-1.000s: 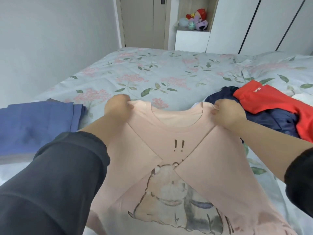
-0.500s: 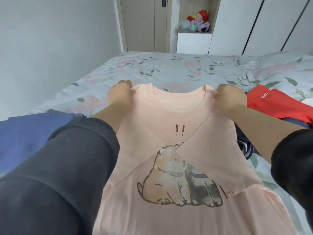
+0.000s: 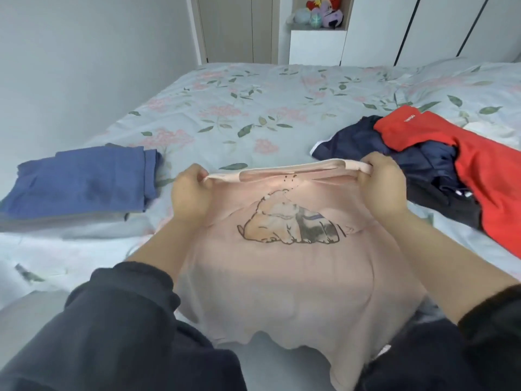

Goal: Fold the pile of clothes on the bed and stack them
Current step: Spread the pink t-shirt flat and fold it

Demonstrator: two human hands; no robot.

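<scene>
A pale pink T-shirt with an animal drawing hangs in front of me, its sleeves folded in. My left hand grips its left shoulder and my right hand grips its right shoulder, holding the neckline level above the bed. The hem droops near my chest. A folded blue garment lies on the bed at the left. An unfolded heap lies at the right: a red garment over dark navy clothes.
The bed has a floral light-blue cover and runs toward white wardrobes at the back. A grey wall borders the left side. A shelf with plush toys stands behind the bed.
Both hands have lowered and tipped the shirt's top edge away from me, so the neckline now looks flat and the print foreshortened. The view has tilted down toward the bed.
</scene>
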